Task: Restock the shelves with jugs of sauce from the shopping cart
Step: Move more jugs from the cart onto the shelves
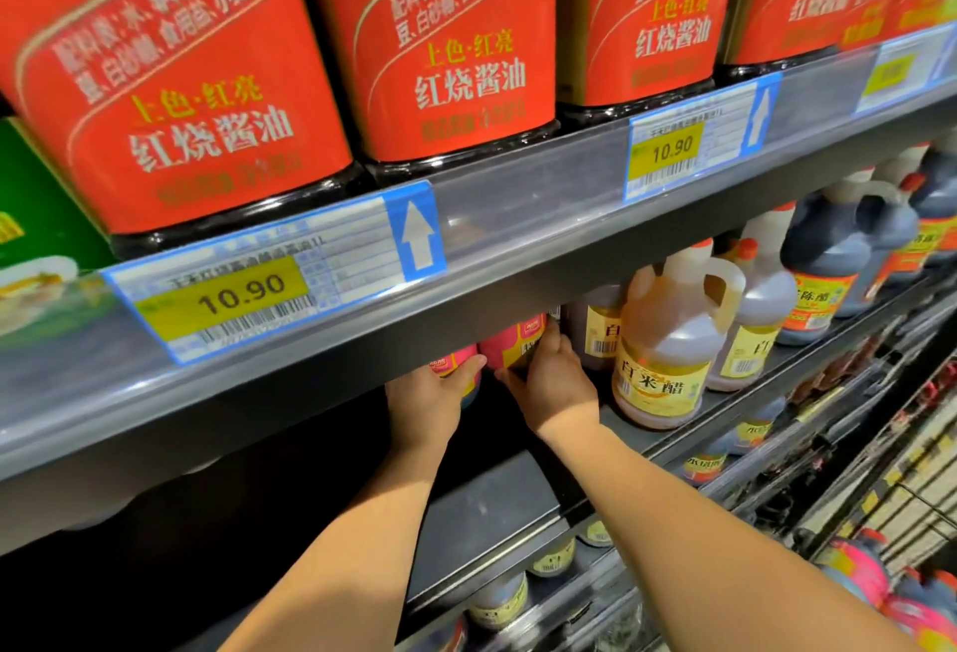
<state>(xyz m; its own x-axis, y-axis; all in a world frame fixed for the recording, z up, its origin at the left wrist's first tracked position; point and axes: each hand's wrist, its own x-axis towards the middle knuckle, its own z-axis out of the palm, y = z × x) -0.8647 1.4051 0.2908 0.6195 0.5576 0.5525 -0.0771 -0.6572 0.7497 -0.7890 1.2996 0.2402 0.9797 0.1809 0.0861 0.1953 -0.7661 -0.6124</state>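
Light fell bright and even from the aisle side; the red labels (207, 97) glowed saturated, close to overexposed; the clear price strip (507, 216) carried soft white glare. Beneath the shelf edge (259, 418) it was dim; the pink jugs (510, 346) sat in its shadow, and the recess to their left was near black. The wide lens bowed the shelf line and stretched the corners; small print on the tags (233, 289) smeared; the cart (906, 522) at lower right was soft and blurred.
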